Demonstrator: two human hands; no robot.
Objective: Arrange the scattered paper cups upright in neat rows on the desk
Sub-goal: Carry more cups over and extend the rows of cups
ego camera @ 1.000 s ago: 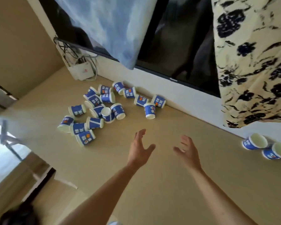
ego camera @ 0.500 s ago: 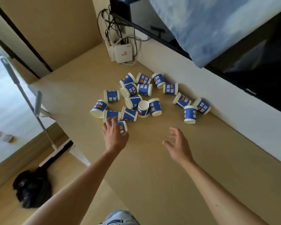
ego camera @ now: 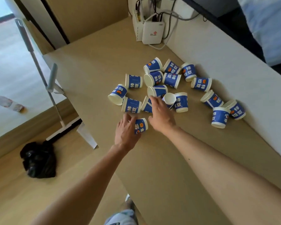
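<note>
A: Cups [ego camera: 171,80] where?
B: Strewn in a heap on desk [ego camera: 96,70], close to wall-side edge, short of router [ego camera: 153,32] corner. Mostly on sides, touching or just beside each other. No rows yet.
A: Left hand [ego camera: 126,130]?
B: Laid against near cup [ego camera: 141,125], the stray on heap's near side. Can't tell if clamped: thumb side hidden. Probably picked first as easiest to reach and stand up.
A: Right hand [ego camera: 161,115]?
B: Released, gripping nothing. Stretched flat over a tipped cup at heap's near rim, fingertips [ego camera: 150,98] touching the next one behind. Likely lining up a second grab, to work both sides at once.
A: Risk?
B: Light, round, prone to rolling; worth lifting, not shoving. Rows probably best set toward near edge.
</note>
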